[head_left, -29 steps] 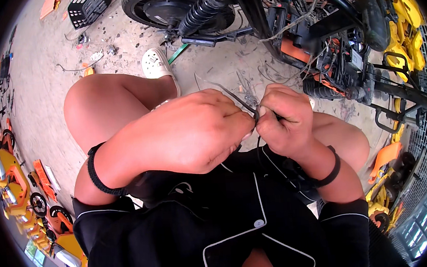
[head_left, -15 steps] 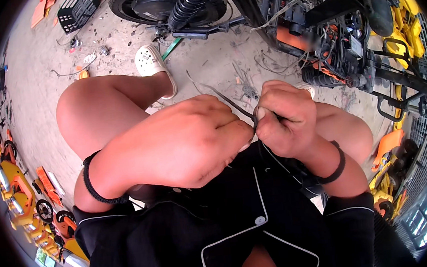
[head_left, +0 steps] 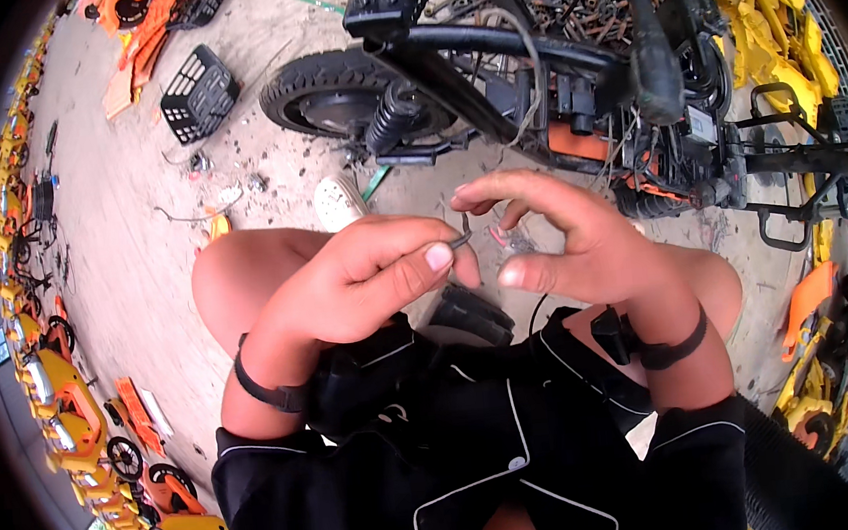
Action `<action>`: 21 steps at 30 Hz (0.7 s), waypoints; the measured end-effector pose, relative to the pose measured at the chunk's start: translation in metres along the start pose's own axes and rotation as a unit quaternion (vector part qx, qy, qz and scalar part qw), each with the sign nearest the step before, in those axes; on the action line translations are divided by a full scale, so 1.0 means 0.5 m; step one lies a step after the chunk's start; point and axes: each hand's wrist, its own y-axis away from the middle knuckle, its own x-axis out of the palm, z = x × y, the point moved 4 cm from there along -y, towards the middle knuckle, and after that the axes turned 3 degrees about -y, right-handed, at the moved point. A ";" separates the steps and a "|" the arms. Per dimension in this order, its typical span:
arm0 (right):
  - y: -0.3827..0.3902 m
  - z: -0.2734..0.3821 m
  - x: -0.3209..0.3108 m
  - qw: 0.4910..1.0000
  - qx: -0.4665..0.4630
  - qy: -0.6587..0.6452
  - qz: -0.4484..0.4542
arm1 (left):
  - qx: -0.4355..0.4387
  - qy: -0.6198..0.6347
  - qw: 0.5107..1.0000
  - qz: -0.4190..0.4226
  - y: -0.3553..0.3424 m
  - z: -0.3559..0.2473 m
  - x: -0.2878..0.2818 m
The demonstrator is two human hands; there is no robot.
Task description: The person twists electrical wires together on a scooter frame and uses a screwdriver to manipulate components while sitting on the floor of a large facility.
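In front of my lap, my left hand (head_left: 375,274) pinches a short length of thin dark cable (head_left: 462,241) between thumb and fingers. A bent end of the cable sticks up past the fingertips, and the rest is hidden in the hand. My right hand (head_left: 581,238) is just to the right of it, with thumb and fingers spread and nothing seen between them. Below the hands, between my legs, shows a black ribbed piece (head_left: 470,315). Ahead lies a stripped black two-wheeler frame (head_left: 492,110) with a rear wheel (head_left: 316,89) and exposed wiring.
A black plastic crate (head_left: 200,95) lies at the far left. Many small metal parts (head_left: 563,0) are heaped behind the frame. Yellow body panels (head_left: 772,8) pile up at the right. Scraps and wire bits litter the floor. Yellow and orange vehicles (head_left: 61,393) line the left side.
My right hand has let go of the cable and opened. My left hand has turned and still pinches it. The view has shifted, showing more of the frame and floor ahead.
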 end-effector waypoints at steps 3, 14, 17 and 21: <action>-0.012 0.004 0.001 0.996 -0.074 0.032 -0.025 | -0.029 0.097 0.994 -0.030 0.003 -0.004 0.000; -0.020 0.050 0.024 0.924 -0.239 0.264 -0.136 | -0.033 0.116 0.992 -0.029 0.000 0.004 -0.006; -0.017 0.058 0.026 0.901 -0.263 0.304 -0.165 | -0.040 0.118 0.992 -0.029 -0.005 0.004 -0.008; -0.020 0.034 0.011 0.960 -0.183 0.099 -0.187 | -0.043 0.113 0.992 -0.020 -0.007 0.004 0.000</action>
